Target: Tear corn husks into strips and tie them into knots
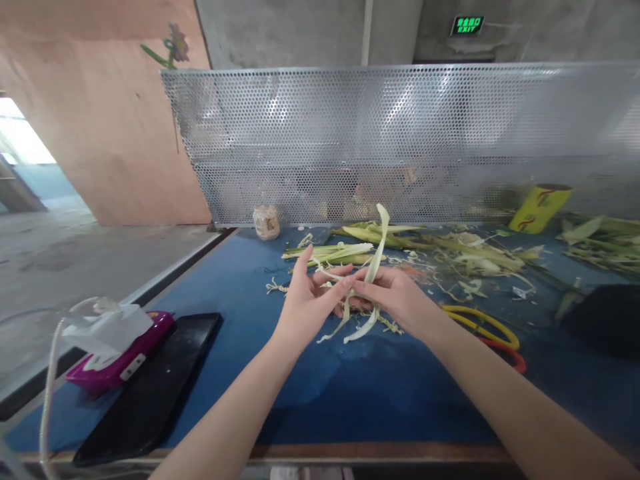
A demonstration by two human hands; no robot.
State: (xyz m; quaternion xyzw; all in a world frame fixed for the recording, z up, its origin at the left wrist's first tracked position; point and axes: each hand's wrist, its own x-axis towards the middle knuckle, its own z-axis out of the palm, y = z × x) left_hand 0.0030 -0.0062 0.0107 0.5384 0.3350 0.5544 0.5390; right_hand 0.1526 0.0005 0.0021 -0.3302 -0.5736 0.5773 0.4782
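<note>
Pinching at least two pale husk strips (376,261) between fingertips of partly curled left hand (306,297) and right hand (395,291), above one blue tabletop (360,393). Right of one black tray (155,393), nearer than one jar (267,223) and one yellow cylinder (539,209) before one perforated screen (320,113).
</note>
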